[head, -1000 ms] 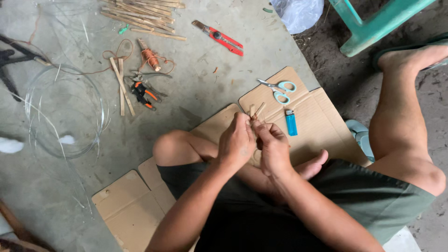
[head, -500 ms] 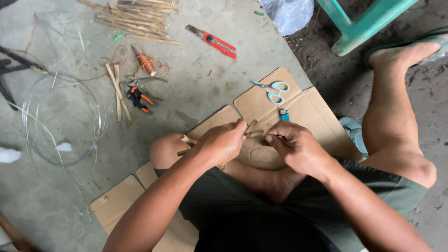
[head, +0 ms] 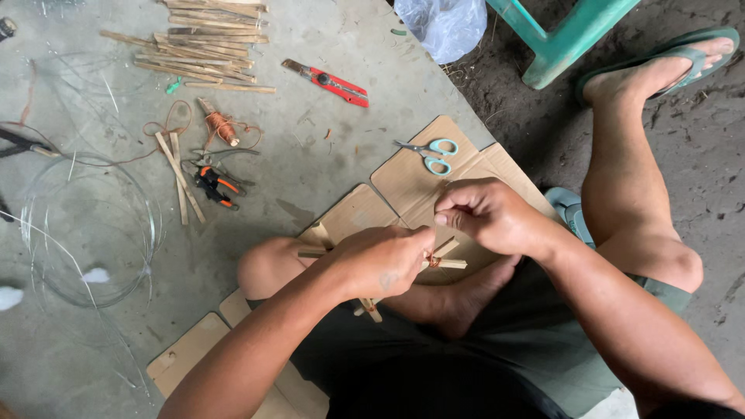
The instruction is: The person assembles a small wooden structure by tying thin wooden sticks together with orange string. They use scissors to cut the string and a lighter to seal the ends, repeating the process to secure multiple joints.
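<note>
Seen from the head camera, a person sits on flattened cardboard (head: 403,174) laid over a grey concrete floor (head: 310,46). The left hand (head: 384,260) is closed around crossed bamboo sticks (head: 450,262) above the lap; the right hand (head: 485,213) pinches at their binding. Scissors (head: 431,154), a red utility knife (head: 330,81), pliers (head: 213,182), a wire coil (head: 85,229) and a green stool leg (head: 570,35) lie around.

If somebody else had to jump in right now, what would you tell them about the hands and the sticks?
Left hand: closed around the crossed bamboo sticks, held above the lap.
Right hand: pinching at the crossing, where brown thread is wound.
Nearby: scissors on the cardboard; thread spool, pliers, red cutter and spare sticks on the floor.
Done: sticks crossed, some thread wrapped.
Left: apparently finishing the binding; whether it is knotted cannot be seen.
</note>
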